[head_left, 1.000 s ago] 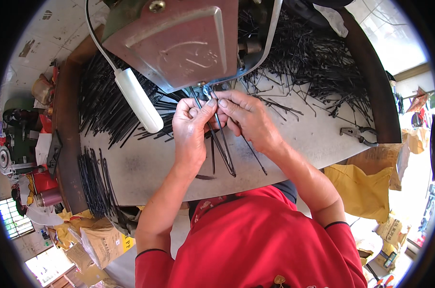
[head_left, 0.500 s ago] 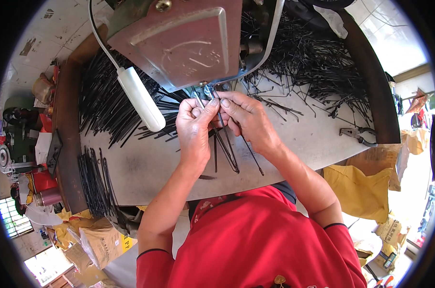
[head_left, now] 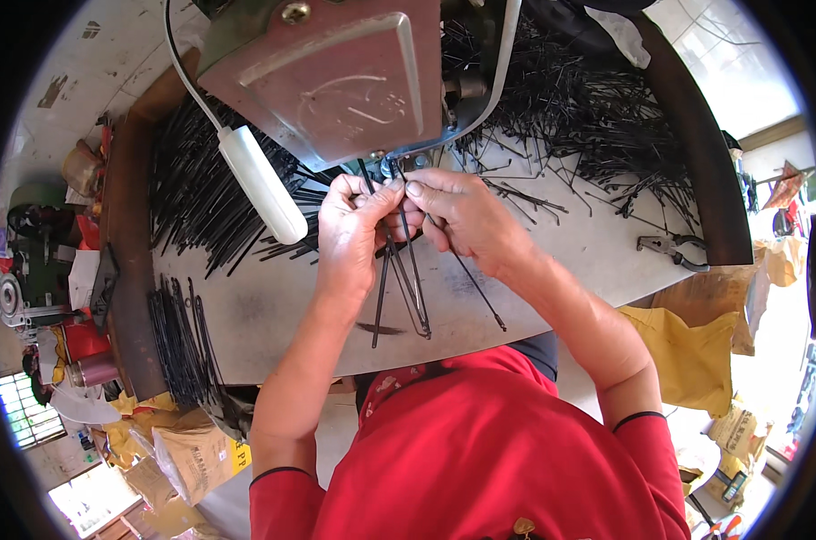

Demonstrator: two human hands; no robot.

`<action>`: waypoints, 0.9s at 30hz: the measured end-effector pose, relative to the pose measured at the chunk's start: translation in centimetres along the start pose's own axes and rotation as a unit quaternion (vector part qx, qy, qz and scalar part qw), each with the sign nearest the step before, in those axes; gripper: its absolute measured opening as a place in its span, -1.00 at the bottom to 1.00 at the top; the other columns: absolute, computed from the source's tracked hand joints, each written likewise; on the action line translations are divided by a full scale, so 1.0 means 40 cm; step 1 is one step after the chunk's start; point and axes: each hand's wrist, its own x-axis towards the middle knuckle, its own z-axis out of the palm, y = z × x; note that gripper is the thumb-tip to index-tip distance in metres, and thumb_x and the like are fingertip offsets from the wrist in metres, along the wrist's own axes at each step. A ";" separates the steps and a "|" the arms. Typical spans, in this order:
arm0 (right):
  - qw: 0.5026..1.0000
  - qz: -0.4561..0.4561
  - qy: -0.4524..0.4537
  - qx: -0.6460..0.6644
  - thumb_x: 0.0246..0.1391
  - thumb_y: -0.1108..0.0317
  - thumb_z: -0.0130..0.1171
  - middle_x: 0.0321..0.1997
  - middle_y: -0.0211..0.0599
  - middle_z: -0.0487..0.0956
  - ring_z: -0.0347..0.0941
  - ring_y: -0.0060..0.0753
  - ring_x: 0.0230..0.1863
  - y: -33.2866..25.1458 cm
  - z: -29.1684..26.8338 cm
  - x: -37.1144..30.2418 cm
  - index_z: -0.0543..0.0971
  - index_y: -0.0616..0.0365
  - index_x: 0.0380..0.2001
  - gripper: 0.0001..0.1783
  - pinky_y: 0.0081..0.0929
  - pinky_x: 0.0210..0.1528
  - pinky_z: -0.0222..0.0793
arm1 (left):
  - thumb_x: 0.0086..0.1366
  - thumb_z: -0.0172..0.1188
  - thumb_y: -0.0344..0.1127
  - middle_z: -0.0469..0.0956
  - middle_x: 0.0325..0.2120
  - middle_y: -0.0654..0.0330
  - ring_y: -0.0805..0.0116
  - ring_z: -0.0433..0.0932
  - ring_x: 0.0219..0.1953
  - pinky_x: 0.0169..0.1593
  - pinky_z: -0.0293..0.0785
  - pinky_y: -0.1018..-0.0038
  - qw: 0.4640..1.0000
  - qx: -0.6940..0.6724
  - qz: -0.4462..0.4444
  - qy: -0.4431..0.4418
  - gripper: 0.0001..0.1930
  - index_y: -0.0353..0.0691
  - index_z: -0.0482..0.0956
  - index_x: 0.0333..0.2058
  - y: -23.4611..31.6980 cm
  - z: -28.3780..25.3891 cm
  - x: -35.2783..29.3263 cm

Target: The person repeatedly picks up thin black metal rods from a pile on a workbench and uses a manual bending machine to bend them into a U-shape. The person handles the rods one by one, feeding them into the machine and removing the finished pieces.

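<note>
Hanging lower than in the earlier frame, the straight rod (head_left: pixel 381 301) has also swung left; the foot of the bent rod (head_left: pixel 415 277) has moved left too, and the tip of the thin rod (head_left: pixel 480 290) sits a little farther right. The left hand (head_left: pixel 349 238) has shifted slightly left as well.

At the centre of the frame, the 2 hands almost meet just below the lower edge of the machine (head_left: pixel 336 90). The left hand grasps the bent rod, thumb pressed against the fingers; the straight rod comes out beneath it. The right hand (head_left: pixel 480 220) has its thumb and fingertips pinched together beside the left thumb, and the thin rod slants out from under its fingers toward the lower right. What the inner fingers do is hidden.

A white bar (head_left: pixel 262 184) on a cable hangs left of the machine. On the grey surface (head_left: pixel 552 261), long dark rods (head_left: pixel 210 189) lie in a pile at upper left, and a tangled heap (head_left: pixel 606 135) covers the upper right. A smaller bundle (head_left: pixel 179 346) lies near the left edge. Pliers (head_left: pixel 673 250) rest at the right, their handles spread, above a yellow cloth (head_left: pixel 682 355).
</note>
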 end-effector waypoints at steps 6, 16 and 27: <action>0.996 -0.001 0.003 0.091 0.25 0.31 -0.11 -0.54 -0.46 0.45 0.23 -0.71 -0.72 0.028 0.008 0.000 0.51 0.23 -0.14 -0.72 -0.71 -0.78 -0.02 | 0.19 0.25 -0.42 0.55 -0.56 0.12 0.40 0.57 -0.60 -0.54 0.45 0.60 1.000 -0.003 0.000 0.023 -0.75 -0.18 0.27 -0.37 -0.001 0.005 -0.006; 0.992 -0.104 0.030 -0.064 0.25 0.25 -0.08 -0.62 -0.25 0.49 0.45 -0.39 -0.65 0.029 0.084 -0.069 0.47 0.22 -0.07 -0.69 -0.43 -0.58 0.36 | 0.18 0.23 -0.39 0.52 -0.48 0.28 0.50 0.49 -0.52 -0.45 0.38 0.62 0.995 0.077 0.001 0.055 -0.83 -0.21 0.42 -0.29 0.049 -0.018 -0.083; 0.752 -0.169 0.258 -0.582 0.05 0.35 0.12 -0.40 -0.16 0.58 0.53 -0.06 -0.43 0.051 -0.198 -0.143 0.52 0.14 -0.36 -0.89 -0.23 -0.41 0.41 | 0.15 0.20 -0.52 0.51 -0.17 0.17 0.44 0.46 -0.12 0.02 0.36 0.52 0.851 0.437 0.192 0.218 -0.67 -0.34 0.46 -0.07 0.161 -0.318 -0.228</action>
